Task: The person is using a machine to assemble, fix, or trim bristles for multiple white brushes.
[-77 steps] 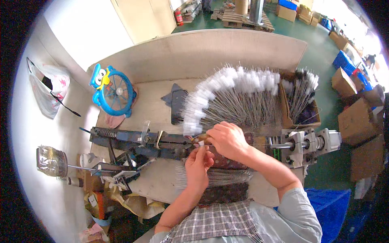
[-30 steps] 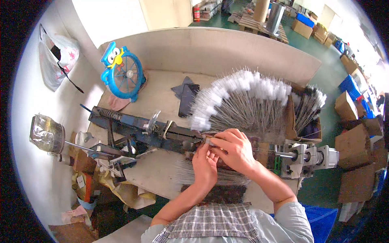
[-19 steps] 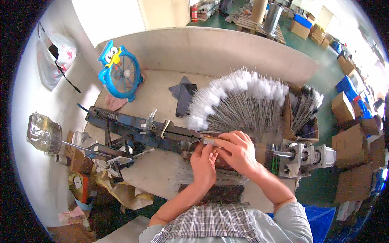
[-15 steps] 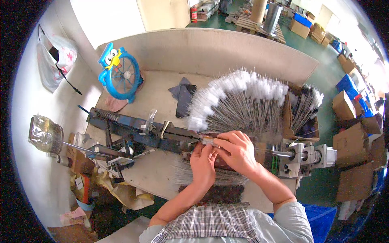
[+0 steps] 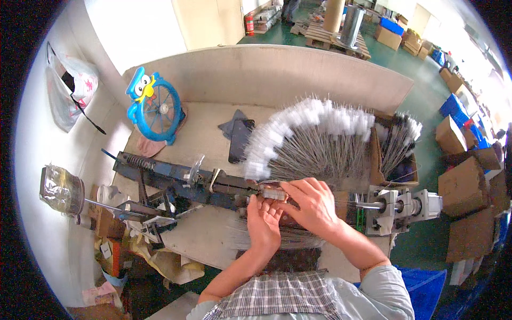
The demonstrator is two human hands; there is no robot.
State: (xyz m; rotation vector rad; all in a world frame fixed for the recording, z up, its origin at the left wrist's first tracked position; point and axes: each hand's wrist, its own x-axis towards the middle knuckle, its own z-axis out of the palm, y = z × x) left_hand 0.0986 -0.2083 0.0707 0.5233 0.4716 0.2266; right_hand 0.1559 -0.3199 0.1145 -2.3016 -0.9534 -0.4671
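Note:
Both hands meet at the long dark metal fixture [image 5: 181, 184] on the bench. Between them is a small whitish, block-like piece [image 5: 274, 194]; I cannot make out its exact kind. My right hand [image 5: 313, 207] reaches over it from the right, index finger and thumb closed at its end. Just below, my left hand [image 5: 263, 223] is turned palm up, its fingers loosely curled and apart, near the piece's underside. Beyond the hands lies a large fan of wire-stemmed brushes [image 5: 320, 141] with white bristle heads. Thin wires [image 5: 298, 237] lie beneath my wrists.
A motor unit with a shaft [image 5: 410, 205] stands at the right bench end. Behind it is a cardboard box [image 5: 377, 157] of dark-and-white brushes. A phone [image 5: 241, 141] and a blue toy-shaped fan [image 5: 160, 109] lie farther back. A low panel [image 5: 266, 72] borders the bench.
My left fingers have loosened from a pinch at the whitish piece and turned palm up. My right hand stays at the piece. The whole view has shifted slightly.

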